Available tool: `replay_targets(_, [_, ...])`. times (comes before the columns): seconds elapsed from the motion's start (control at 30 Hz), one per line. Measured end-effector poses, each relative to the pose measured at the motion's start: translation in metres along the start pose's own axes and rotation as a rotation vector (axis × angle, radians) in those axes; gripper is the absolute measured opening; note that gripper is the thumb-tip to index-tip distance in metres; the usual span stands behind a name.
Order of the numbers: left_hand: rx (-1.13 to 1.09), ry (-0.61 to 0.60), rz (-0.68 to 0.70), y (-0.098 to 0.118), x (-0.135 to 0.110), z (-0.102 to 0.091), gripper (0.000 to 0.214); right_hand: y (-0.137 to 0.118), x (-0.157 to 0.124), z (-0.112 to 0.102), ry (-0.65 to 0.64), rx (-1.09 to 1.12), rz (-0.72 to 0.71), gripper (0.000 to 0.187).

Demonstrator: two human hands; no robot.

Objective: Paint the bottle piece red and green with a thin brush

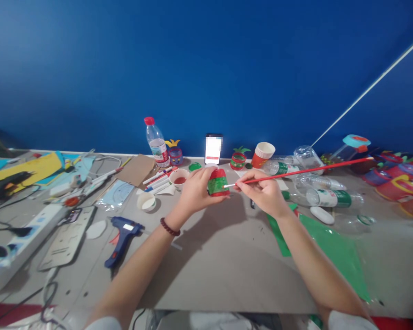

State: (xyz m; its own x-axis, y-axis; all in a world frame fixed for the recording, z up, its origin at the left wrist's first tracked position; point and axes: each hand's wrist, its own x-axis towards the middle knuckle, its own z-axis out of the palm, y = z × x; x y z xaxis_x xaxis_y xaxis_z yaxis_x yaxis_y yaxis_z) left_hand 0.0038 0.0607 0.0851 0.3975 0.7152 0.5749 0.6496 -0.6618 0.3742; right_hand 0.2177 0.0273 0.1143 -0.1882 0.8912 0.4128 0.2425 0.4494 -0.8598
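— What do the two hands hold?

— The left hand (194, 190) has its grip wrapped around one small cup (218, 182) painted red and green, lifted just above the bench (206, 270) near its far middle. The right hand (263, 192) pinches one long red paintbrush (296, 173) between thumb and fingers; its white tip touches the cup's side.

— How many paint cups sit nearby?

— Two, just left of the held cup: one paint cup (179, 178) with red inside and one white cup (146, 201) with a pale inside.

— And bottles?

— One upright water bottle (156, 142) with a red cap stands at the back. To the right lie at least three clear bottles (325, 197) on their sides; the heap is too jumbled for a sure count.

— Anything else counted?

— One blue glue gun (122, 233), one stack of red paper cups (262, 155), one phone (213, 149) propped upright, one green sheet (333, 250) under the right forearm, and a handful of markers (160, 178).
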Motion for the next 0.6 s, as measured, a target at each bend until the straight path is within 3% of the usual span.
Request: replay_targets(0.6, [0.089,-0.025,-0.015,0.0020,-0.0008,0.0018,0.072,-0.0024,0.0001,0.0042,-0.044,-0.106,0.028,0.007])
